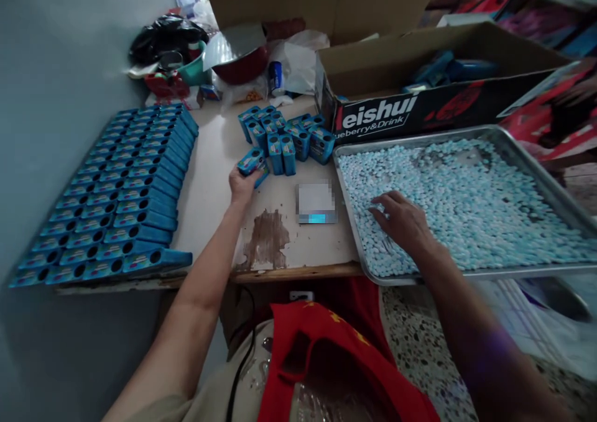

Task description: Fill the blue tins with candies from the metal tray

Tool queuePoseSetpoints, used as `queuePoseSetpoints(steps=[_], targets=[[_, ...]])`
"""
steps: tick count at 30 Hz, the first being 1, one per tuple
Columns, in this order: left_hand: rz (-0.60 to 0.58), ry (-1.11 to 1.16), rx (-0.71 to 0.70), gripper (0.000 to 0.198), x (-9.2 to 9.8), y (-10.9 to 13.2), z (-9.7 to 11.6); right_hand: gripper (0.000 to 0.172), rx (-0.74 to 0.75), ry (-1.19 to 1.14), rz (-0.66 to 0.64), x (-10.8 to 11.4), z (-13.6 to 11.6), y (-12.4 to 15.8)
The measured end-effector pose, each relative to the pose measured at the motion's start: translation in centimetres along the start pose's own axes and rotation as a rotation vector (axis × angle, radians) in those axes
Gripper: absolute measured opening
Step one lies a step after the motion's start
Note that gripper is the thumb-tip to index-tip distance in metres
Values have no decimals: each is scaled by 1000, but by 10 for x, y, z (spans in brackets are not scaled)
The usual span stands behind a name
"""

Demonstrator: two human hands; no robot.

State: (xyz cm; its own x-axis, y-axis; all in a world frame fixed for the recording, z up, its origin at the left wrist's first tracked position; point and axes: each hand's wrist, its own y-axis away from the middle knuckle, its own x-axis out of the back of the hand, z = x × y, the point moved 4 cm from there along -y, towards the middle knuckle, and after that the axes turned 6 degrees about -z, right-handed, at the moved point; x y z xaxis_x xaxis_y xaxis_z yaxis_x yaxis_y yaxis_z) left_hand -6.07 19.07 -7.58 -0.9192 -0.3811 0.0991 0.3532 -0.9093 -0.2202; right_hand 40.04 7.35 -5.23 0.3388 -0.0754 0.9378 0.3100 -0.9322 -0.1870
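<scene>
My left hand [242, 184] is wrapped round a small blue box [252, 159] above the table, beside a loose cluster of similar blue boxes [282, 151]. Over at the right, my right hand [403, 220] is down in a metal tray [347, 223] spread with small pale-blue and white candies [466, 211]. Its thumb and fingers are bent toward each other in a pinch, with pale pieces at the fingertips. Between the two hands lies a small scale [316, 201] with a lit blue display, its picture blurred into blocks.
Rows of blue boxes [116, 186] with dark round openings stand packed at the left. A large cardboard box [368, 114] holding some blue items sits behind the tray. Bowls [240, 61], a blue can [276, 77] and bags crowd the back. The table's wooden front edge [298, 273] is worn.
</scene>
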Motion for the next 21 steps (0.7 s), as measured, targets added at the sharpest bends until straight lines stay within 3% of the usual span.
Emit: queuePoseSetpoints(steps=[3, 5, 10, 14, 18, 21], targets=[[-33, 94, 67, 57, 9, 34, 18, 26, -25, 7, 109, 3, 1, -2], [-146, 168, 78, 64, -3, 60, 33, 25, -60, 16, 191, 5, 3, -4], [-510, 153, 33, 62, -74, 95, 55, 21, -126, 14, 241, 4, 10, -8], [-607, 130, 23, 65, -112, 90, 49, 23, -249, 33, 251, 6, 21, -9], [-709, 148, 0, 87, -106, 83, 47, 29, -311, 0, 251, 11, 22, -9], [-657, 145, -28, 89, -80, 72, 47, 37, -168, -61, 101, 14, 8, -11]])
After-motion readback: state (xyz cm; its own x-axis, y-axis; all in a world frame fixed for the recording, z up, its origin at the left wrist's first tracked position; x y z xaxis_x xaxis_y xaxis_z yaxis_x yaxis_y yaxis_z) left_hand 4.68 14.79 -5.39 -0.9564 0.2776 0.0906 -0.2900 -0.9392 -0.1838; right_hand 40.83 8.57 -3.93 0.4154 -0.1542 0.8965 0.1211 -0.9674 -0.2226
